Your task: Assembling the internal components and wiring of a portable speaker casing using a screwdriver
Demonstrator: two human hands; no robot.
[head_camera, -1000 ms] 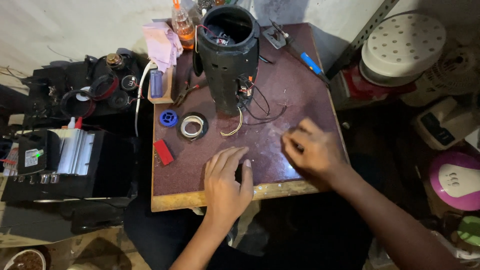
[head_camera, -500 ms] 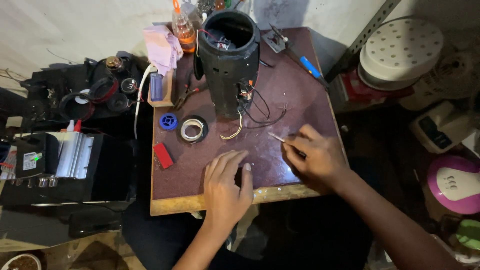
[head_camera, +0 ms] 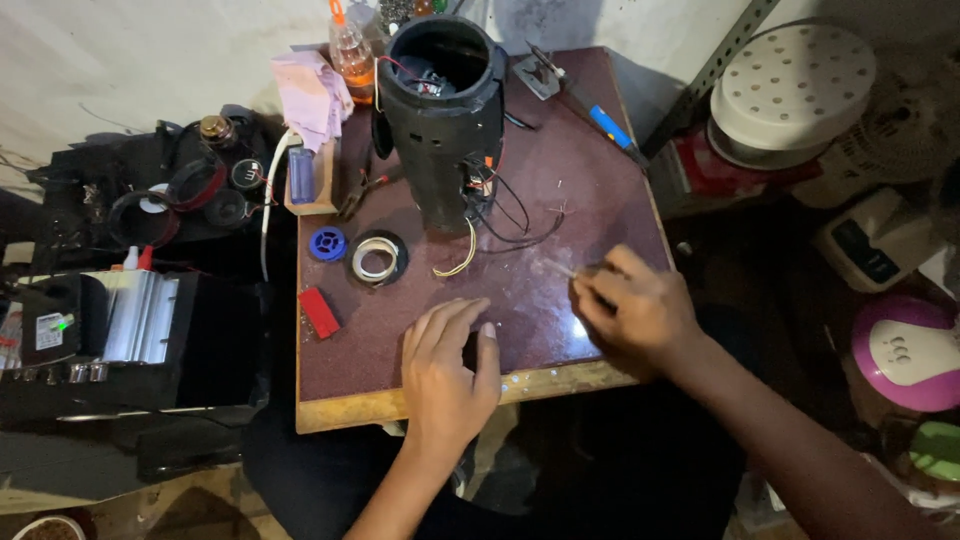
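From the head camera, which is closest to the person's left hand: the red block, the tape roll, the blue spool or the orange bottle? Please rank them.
From the left hand:
1. Red block, to its left.
2. Tape roll, up-left.
3. Blue spool, beside the tape, farther left.
4. Orange bottle, at the table's far edge.

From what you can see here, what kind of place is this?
Probably a small repair workshop: an opened black appliance housing with loose wires stands on a worn table, beside tape rolls and a blue-handled tool.

This is a small repair workshop. A worn tabletop (head_camera: 600,200) carries an opened black appliance housing (head_camera: 440,120) with loose wires (head_camera: 505,215), tape rolls (head_camera: 377,258) and pliers (head_camera: 360,190); more appliances crowd the floor past its right edge.
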